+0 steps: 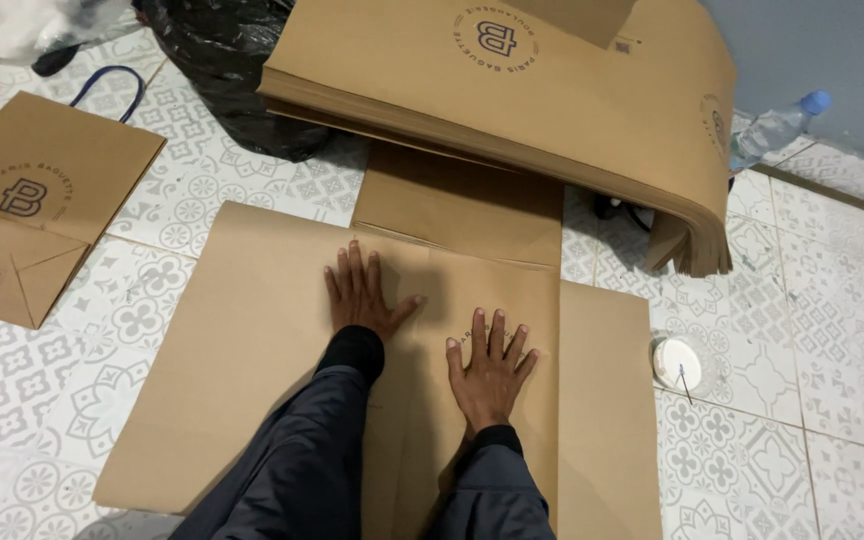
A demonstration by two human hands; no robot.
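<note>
We press our left hand (362, 292) and right hand (489, 365) flat, fingers spread, on the unfolded brown paper sheet (252, 370) lying on the tiled floor (812, 350). At 12 o'clock a stack of paper bags (572, 90) curls; at 10 o'clock lies a finished bag (32, 200).

Flat brown paper sheet (282, 350), creased, on patterned floor tiles (752, 440)

we count: two hands, the left hand (360, 292) and right hand (490, 366); one unfolded brown paper sheet (252, 340); one finished paper bag (32, 200); one thick stack of paper blanks (552, 90); one black plastic sack (227, 70); one water bottle (777, 125); one small white dish (679, 362).
</note>
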